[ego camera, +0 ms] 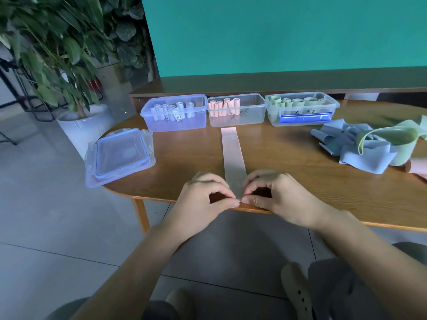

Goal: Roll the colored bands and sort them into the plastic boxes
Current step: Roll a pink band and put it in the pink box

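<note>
No legible text (markings blurred)

Dim, bluish cast; soft focus; wide-angle bending at edges.

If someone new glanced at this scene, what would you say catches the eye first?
Most likely the pink band laid flat down the middle of the wooden table, its near end pinched by the left hand and right hand at the table's front edge. Behind it stand three plastic boxes in a row: blue rolls on the left, pink rolls in the middle, green rolls on the right. A loose heap of unrolled bands lies at far right.
</note>
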Motion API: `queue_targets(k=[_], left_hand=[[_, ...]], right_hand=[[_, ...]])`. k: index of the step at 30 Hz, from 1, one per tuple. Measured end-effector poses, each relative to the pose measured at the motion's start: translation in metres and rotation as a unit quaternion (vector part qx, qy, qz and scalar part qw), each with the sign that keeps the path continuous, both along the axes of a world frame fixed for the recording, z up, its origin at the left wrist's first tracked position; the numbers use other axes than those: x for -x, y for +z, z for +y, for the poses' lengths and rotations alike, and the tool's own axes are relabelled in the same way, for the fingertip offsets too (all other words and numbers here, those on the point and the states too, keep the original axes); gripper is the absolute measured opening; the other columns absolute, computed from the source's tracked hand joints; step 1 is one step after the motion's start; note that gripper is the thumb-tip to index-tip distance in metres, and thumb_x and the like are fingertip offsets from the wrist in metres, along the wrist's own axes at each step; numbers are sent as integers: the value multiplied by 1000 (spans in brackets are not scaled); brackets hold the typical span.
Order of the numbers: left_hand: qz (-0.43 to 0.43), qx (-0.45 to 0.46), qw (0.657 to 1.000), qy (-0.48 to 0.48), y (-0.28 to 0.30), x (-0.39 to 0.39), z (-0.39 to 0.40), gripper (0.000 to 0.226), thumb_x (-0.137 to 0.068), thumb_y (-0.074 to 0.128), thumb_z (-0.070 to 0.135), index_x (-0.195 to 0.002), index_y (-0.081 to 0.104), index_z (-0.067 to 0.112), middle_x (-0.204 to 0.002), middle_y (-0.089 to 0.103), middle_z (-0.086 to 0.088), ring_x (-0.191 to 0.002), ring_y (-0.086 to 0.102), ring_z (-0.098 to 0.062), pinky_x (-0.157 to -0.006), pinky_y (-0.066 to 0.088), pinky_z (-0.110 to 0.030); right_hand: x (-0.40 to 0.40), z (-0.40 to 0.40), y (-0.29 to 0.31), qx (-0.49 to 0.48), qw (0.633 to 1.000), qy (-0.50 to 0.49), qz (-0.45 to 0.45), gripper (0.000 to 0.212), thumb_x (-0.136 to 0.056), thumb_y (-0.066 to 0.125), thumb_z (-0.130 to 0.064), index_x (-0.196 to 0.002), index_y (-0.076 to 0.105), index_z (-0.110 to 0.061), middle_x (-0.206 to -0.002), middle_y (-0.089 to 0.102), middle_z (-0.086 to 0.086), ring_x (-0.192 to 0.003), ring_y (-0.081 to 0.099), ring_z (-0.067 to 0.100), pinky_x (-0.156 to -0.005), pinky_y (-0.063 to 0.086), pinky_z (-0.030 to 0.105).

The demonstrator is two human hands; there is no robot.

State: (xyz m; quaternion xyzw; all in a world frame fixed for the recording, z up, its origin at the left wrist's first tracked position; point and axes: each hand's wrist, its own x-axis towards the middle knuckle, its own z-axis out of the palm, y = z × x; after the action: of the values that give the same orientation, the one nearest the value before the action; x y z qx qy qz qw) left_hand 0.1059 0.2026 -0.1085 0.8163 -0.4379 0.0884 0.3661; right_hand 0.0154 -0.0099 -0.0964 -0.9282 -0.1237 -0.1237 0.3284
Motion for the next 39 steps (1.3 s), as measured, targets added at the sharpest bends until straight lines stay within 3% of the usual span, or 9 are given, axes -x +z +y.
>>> queue_targets(k=[4,9,13,18,22,28,39], left_hand=[[-7,-15,1000,19,0,-1,-3,17,-84,77,41,-87,80,24,-99,58,20,-106,52,-6,-86,41,-17],[17,-37,998,41,3,-5,-6,23,-85,75,42,-86,79,19,-104,53,15,-104,52,-7,-85,44,-19],[38,-51,997,48,10,-8,-8,18,-81,78,41,-80,75,23,-102,52,17,-95,54,-4,-77,43,-12],[35,-28,999,-14,13,-8,-7,5,-85,77,20,-86,75,25,-92,62,15,-91,57,-5,-73,38,-10],[7,-39,998,-42,6,-9,-6,9,-89,72,13,-90,78,21,-87,66,12,-90,60,-10,-76,46,-20],[-26,-64,997,-37,5,-7,-3,9,-92,71,27,-96,78,25,-89,65,15,-92,58,-6,-78,45,-17],[-20,-56,998,2,9,-9,-8,14,-88,72,36,-88,76,23,-92,60,14,-86,58,-4,-71,41,-8]], right_hand=[[-4,-1,0,12,1000,-9,4,7,-91,74,-27,-89,76,-21,-112,61,-13,-102,59,3,-83,40,9],[-15,-4,5,-37,995,-43,87,12,-87,77,-36,-85,77,-24,-114,59,-17,-101,59,0,-84,42,11],[-19,-6,6,-28,992,-63,101,18,-84,77,-43,-82,73,-26,-109,59,-20,-98,59,2,-82,47,17],[-17,-8,6,-61,996,-3,72,7,-88,77,-28,-91,71,-28,-102,63,-7,-93,60,13,-82,49,31],[-14,-9,2,-32,998,41,38,14,-92,73,-17,-97,73,-30,-104,65,-8,-99,64,18,-88,51,37],[-7,-8,3,25,999,30,15,9,-93,72,-24,-99,76,-29,-111,60,-12,-108,59,5,-89,39,10],[-14,-6,4,24,999,-24,20,5,-90,75,-30,-91,77,-25,-111,59,-14,-101,58,-1,-83,36,5]])
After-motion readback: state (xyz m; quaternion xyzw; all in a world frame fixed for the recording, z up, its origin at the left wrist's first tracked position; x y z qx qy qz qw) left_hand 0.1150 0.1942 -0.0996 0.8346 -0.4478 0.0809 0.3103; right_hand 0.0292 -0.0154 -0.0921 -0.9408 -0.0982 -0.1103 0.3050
